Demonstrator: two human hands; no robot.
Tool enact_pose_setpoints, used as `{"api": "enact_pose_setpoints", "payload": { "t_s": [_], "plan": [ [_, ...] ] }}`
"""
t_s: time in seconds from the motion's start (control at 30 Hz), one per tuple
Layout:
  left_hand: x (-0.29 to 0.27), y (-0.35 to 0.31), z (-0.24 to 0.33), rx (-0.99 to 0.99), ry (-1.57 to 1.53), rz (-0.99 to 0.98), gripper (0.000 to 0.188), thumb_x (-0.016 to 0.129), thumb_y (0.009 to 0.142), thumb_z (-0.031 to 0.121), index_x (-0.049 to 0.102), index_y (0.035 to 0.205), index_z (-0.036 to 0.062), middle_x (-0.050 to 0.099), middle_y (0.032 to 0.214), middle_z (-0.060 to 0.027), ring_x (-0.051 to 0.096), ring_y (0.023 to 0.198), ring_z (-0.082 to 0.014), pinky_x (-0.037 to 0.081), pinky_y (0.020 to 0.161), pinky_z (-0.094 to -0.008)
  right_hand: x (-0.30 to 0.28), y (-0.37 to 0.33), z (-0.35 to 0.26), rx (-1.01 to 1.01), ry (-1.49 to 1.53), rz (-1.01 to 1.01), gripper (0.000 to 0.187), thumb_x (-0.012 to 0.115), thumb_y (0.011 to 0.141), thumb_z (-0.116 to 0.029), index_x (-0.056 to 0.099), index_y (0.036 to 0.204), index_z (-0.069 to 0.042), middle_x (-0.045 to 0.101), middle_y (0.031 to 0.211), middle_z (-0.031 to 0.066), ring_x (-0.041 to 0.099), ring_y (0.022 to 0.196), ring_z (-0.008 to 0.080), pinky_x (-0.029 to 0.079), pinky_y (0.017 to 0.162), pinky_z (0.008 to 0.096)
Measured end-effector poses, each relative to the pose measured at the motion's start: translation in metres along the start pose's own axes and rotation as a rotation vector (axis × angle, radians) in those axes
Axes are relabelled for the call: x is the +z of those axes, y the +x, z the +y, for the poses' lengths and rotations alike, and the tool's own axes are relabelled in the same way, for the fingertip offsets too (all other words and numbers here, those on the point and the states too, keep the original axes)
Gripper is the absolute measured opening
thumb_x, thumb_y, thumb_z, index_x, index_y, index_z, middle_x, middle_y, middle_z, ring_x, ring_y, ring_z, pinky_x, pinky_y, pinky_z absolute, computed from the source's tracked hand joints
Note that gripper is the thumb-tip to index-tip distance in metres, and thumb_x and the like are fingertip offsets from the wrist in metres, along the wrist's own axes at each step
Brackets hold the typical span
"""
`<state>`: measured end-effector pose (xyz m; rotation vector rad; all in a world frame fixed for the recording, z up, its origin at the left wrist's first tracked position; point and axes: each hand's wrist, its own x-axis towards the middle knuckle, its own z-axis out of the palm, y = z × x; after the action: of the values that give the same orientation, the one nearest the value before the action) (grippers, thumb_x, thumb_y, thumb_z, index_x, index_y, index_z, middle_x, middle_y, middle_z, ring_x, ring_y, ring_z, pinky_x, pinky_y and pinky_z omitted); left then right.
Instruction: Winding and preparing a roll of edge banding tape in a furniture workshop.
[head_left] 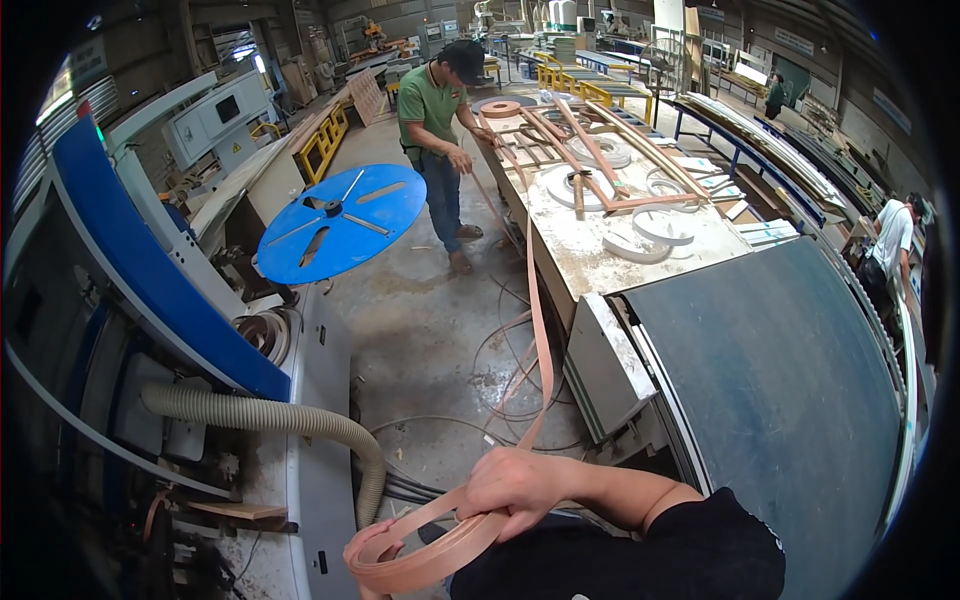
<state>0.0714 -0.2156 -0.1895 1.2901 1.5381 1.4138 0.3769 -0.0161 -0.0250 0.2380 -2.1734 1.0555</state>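
Observation:
A coil of pinkish-brown edge banding (435, 570) is held low in front of me. My right hand (510, 485) is closed around its upper right side, gripping the band. At the coil's left side, my left hand (360, 540) shows only its fingers, wrapped round the rim; the rest is hidden behind the band. From my right hand a loose length of banding (540, 340) rises in a long curve past the edge of a worktable (560, 235), toward a co-worker in a green shirt (430, 105), whose hands are near a strip there.
A blue slotted disc (340, 220) stands left, above a machine with a ribbed hose (270, 408). Wooden frames (655, 203) and white banding coils (640, 245) lie on the worktable. A dark conveyor belt (770, 370) is at right. Cables (480, 340) loop across the floor.

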Motion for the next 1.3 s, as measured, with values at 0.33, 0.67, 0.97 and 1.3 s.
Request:
{"api": "enact_pose_setpoints", "payload": {
  "t_s": [0.33,0.67,0.97,1.3],
  "plan": [
    [0.022,0.018,0.042,-0.456,-0.249,-0.079,0.035,0.062,0.095,0.01,0.067,0.127,-0.0035,0.07,0.124,-0.0149,0.066,0.112,-0.021,0.052,0.101,-0.0317,0.002,-0.002,0.003,0.016,0.006,-0.003,0.035,0.078,0.072,-0.019,0.066,0.101,-0.005,0.065,0.076,0.0093,0.062,0.068,0.0329,0.046,0.06,0.0417],
    [0.025,0.009,0.02,0.11,0.087,-0.181,0.045,0.069,0.095,0.027,0.066,0.128,-0.0038,0.071,0.122,-0.0144,0.068,0.106,-0.0229,0.053,0.097,-0.033,0.004,-0.007,0.009,0.016,0.025,0.013,0.034,0.076,0.075,-0.02,0.065,0.103,-0.004,0.065,0.077,0.0106,0.062,0.07,0.0348,0.046,0.06,0.043],
    [0.023,0.023,0.01,-0.205,-0.088,-0.239,0.04,0.065,0.097,0.018,0.065,0.131,-0.0016,0.07,0.124,-0.0138,0.066,0.111,-0.0215,0.05,0.099,-0.0322,-0.001,-0.011,0.002,0.042,-0.015,0.019,0.034,0.076,0.072,-0.018,0.063,0.1,-0.004,0.063,0.075,0.0106,0.062,0.069,0.0352,0.046,0.059,0.0436],
    [0.029,0.027,0.018,-0.023,0.011,-0.18,0.053,0.073,0.092,0.036,0.066,0.127,-0.0033,0.069,0.124,-0.0161,0.064,0.117,-0.026,0.05,0.102,-0.0379,0.0,-0.009,0.002,0.182,-0.177,-0.024,0.027,0.077,0.072,-0.02,0.061,0.091,-0.008,0.063,0.072,0.0091,0.063,0.07,0.0357,0.045,0.057,0.0452]
  ]
}}
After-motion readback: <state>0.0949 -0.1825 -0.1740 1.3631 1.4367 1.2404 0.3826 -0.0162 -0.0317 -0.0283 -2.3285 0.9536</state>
